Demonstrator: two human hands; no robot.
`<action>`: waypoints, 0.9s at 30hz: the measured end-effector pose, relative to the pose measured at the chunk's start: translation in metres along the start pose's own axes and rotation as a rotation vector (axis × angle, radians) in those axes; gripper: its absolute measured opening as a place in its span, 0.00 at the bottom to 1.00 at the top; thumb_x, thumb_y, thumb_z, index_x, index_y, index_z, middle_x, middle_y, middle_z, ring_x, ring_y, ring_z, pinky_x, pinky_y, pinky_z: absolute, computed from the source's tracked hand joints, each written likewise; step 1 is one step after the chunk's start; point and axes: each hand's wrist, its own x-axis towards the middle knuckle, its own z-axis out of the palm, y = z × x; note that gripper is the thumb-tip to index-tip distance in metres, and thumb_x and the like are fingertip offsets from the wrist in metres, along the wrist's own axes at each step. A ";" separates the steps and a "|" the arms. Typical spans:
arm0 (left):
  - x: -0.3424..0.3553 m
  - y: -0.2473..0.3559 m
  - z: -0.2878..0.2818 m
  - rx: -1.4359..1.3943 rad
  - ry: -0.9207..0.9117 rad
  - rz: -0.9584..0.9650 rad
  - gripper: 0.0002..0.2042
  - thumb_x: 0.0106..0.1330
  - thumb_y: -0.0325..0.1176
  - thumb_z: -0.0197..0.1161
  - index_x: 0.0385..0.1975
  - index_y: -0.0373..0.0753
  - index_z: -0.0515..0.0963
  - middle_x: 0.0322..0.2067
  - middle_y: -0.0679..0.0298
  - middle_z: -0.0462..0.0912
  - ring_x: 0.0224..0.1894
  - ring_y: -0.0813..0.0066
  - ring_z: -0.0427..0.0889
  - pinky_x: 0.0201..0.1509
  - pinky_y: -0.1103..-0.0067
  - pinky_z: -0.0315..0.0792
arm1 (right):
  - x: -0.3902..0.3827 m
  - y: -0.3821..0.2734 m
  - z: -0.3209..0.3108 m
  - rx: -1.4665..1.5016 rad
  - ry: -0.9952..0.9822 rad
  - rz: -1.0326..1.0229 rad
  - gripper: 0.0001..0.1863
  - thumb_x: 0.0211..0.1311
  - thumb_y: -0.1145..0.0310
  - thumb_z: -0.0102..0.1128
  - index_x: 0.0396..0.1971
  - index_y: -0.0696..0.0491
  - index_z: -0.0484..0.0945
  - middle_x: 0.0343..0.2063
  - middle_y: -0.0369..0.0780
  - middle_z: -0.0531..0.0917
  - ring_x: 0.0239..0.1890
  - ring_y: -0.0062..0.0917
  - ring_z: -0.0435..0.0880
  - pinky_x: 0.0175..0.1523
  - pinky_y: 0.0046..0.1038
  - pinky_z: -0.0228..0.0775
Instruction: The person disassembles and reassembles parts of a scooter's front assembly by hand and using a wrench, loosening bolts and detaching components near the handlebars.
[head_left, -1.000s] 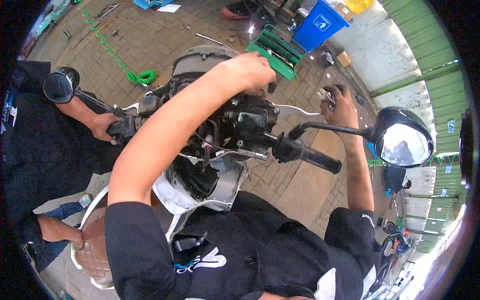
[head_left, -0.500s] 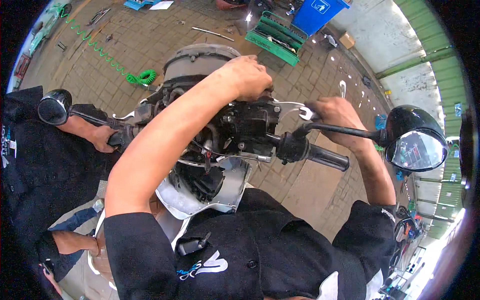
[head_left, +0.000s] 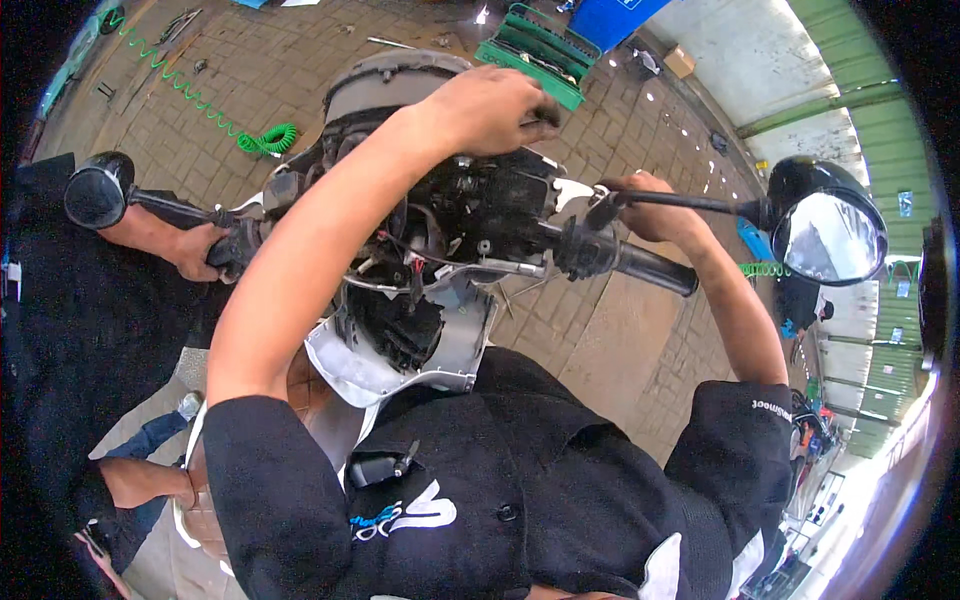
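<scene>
A partly stripped scooter front (head_left: 480, 215) stands before me, its dark frame, wiring and parts exposed. Above its right half hovers my left hand (head_left: 485, 108), with curled, darkened fingers; whatever they pinch is hidden. Beyond the right handlebar grip (head_left: 655, 268), my right hand (head_left: 655, 207) is closed at the mirror stem (head_left: 690, 200). A metal wrench (head_left: 600, 190) shows only slightly at its fingers, partly behind the stem. Beside it is a pale bracket (head_left: 570, 190). A co-worker's hand (head_left: 200, 252) holds the left handlebar grip (head_left: 235, 250).
Round mirrors stick out at the right (head_left: 830, 225) and left (head_left: 98, 190). A green toolbox (head_left: 535, 62) and blue bin (head_left: 615, 22) stand on the paved floor ahead. A green coiled hose (head_left: 265, 138) lies at the far left. A white panel (head_left: 345, 360) is below the handlebar.
My left hand has lifted off the scooter parts. My right hand has shifted slightly toward the mirror stem, and the wrench is less visible. The whole view has tilted a little.
</scene>
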 end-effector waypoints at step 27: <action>-0.143 0.037 -0.040 0.030 0.371 -0.210 0.20 0.52 0.46 0.66 0.41 0.43 0.77 0.42 0.56 0.74 0.47 0.57 0.73 0.52 0.67 0.67 | -0.039 0.016 -0.007 0.268 0.477 -0.176 0.13 0.50 0.77 0.60 0.39 0.58 0.77 0.32 0.41 0.82 0.33 0.22 0.77 0.40 0.27 0.68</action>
